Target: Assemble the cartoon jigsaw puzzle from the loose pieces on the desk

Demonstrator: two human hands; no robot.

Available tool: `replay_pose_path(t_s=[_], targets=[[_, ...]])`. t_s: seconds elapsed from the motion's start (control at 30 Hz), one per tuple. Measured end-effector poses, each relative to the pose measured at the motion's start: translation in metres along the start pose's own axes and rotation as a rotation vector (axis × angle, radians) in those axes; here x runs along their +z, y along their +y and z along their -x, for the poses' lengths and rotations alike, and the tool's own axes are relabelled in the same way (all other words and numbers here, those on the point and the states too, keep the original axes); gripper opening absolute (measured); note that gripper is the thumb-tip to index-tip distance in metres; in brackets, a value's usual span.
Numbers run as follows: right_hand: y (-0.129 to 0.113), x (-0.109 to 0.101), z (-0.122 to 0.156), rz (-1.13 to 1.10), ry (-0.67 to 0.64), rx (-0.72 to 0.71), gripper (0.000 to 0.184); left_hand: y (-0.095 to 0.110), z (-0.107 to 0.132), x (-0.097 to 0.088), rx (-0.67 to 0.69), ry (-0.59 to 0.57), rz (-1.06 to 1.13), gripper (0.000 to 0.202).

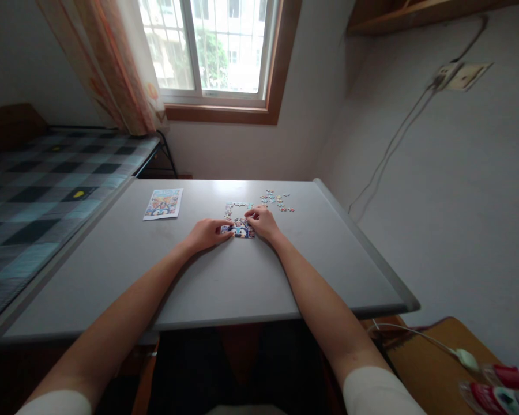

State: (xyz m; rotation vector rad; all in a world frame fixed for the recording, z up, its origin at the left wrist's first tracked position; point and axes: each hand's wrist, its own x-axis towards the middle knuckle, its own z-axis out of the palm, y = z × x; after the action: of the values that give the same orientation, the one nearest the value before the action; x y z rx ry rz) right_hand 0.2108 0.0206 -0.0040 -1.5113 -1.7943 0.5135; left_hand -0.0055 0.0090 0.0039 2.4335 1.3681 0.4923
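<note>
A partly assembled jigsaw puzzle (243, 233) lies on the grey table (225, 282); its bottom rows are joined and a border runs round a gap in the middle. My left hand (207, 234) rests at the puzzle's left edge, thumb and fingers apart, fingertips touching it. Over the right side is my right hand (263, 223), its fingers pinched together at the pieces; whatever lies between the fingertips is too small to make out. Loose puzzle pieces (279, 199) are scattered beyond my right hand. A printed picture sheet (163, 204) lies to the left.
A bed with a checked cover (69, 167) stands along the left, beside a curtain (108, 69) and a barred window (225, 52). Cables hang from a wall socket (465, 76) on the right. Low at right, a wooden stool (436, 357) carries a white adapter (467, 359) and bottles (497, 397).
</note>
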Motion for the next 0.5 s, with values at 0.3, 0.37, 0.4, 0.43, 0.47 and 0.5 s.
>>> replay_pose_path(t_s=[0.3, 0.37, 0.4, 0.43, 0.47, 0.5], targets=[[0.0015, 0.0008, 0.0019, 0.043, -0.010, -0.048, 0.012, 0.0016, -0.0002, -0.0010, 0.000, -0.001, -0.008, 0.050], [0.0024, 0.0014, 0.0016, 0.054, -0.020, -0.066, 0.012, 0.0026, -0.0001, -0.0016, -0.002, 0.001, -0.008, 0.050], [0.0027, 0.0017, 0.0014, 0.059, -0.024, -0.073, 0.012, 0.0029, -0.0001, -0.0018, -0.002, 0.001, -0.008, 0.050], [0.0029, 0.0019, 0.0012, 0.061, -0.030, -0.077, 0.012, 0.0031, -0.0001, -0.0019, -0.002, 0.000, -0.007, 0.050], [0.0031, 0.0021, 0.0011, 0.063, -0.033, -0.078, 0.012, 0.0031, -0.0001, -0.0019, -0.002, -0.001, -0.007, 0.050], [0.0031, 0.0023, 0.0010, 0.064, -0.034, -0.078, 0.012, 0.0030, -0.0001, -0.0019, -0.001, -0.001, -0.007, 0.050]])
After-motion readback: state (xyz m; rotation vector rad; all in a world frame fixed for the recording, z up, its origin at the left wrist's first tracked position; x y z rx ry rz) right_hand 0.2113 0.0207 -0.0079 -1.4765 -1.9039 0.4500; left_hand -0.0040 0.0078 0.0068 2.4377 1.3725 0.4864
